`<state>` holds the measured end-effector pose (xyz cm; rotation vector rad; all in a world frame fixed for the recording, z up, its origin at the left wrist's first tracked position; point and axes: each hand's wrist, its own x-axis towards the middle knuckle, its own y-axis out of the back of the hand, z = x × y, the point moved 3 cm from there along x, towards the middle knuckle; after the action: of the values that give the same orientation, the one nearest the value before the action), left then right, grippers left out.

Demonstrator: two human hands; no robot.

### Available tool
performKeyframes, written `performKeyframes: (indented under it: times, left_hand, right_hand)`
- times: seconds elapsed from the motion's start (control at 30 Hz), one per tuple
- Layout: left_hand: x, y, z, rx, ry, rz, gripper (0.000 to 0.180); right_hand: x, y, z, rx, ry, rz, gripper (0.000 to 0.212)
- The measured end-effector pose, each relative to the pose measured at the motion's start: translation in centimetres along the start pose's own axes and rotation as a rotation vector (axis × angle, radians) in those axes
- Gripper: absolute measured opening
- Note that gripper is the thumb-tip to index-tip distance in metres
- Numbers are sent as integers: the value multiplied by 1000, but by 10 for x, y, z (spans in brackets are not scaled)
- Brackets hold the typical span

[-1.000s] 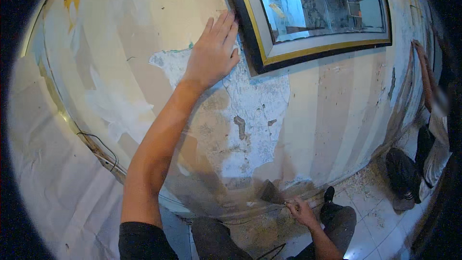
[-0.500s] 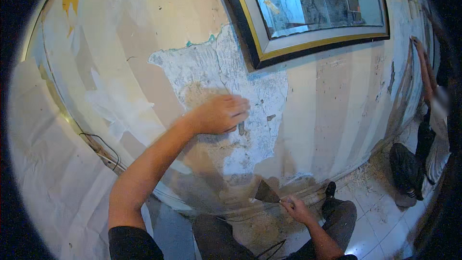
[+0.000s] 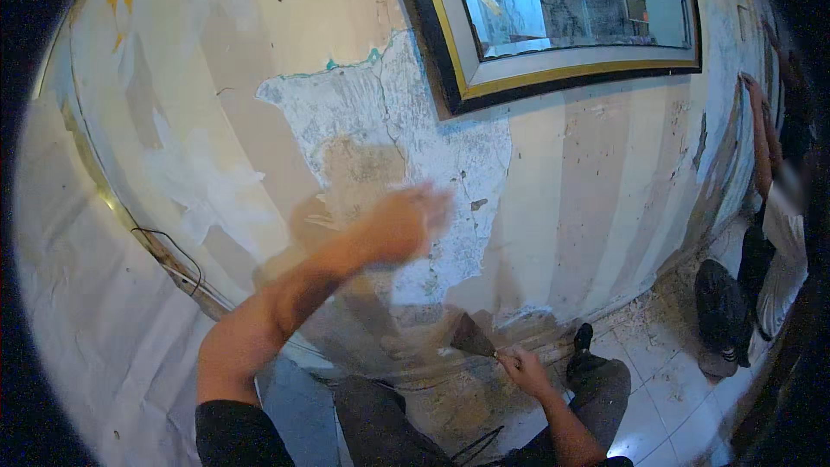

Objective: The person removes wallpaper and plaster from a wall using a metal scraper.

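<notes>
A large patch of bare, chipped plaster (image 3: 346, 108) shows where the wall's striped covering (image 3: 596, 182) has come away. In front of that patch is my left hand (image 3: 413, 223), smeared by motion, so its fingers cannot be made out and touching the wall cannot be told. Low down, my right hand (image 3: 525, 374) is closed around the handle of a putty knife (image 3: 471, 335). Its wide, dark blade points up and left, near the foot of the wall. A thin crack and a small hole mark the plaster.
Above right hangs a mirror in a black, gold and silver frame (image 3: 575, 72). A pale sheet (image 3: 86, 320) covers the left side, beside a dark cable (image 3: 186, 251). Another person (image 3: 782, 242) touches the wall at far right. Debris litters the tiled floor (image 3: 674, 380).
My left hand has shifted slightly down over the plaster and blurred more. The putty knife stays in my right hand, and the whole view has moved slightly.
</notes>
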<state>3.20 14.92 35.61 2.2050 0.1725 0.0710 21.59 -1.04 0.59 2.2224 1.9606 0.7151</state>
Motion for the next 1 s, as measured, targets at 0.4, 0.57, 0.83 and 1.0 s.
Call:
performKeyframes:
  times: [0.4,0.57,0.83,1.0]
  left_hand:
    - [-3,63,3,176,105,379,52]
    - [-13,56,-8,182,193,359,46]
    - [-4,57,-15,310,196,370,50]
    - [-1,57,-13,412,159,327,49]
  right_hand:
    - [128,23,-215,803,87,199,17]
    - [142,12,-242,900,164,197,18]
    - [155,20,-246,864,169,299,15]
    - [148,30,-247,842,157,261,15]
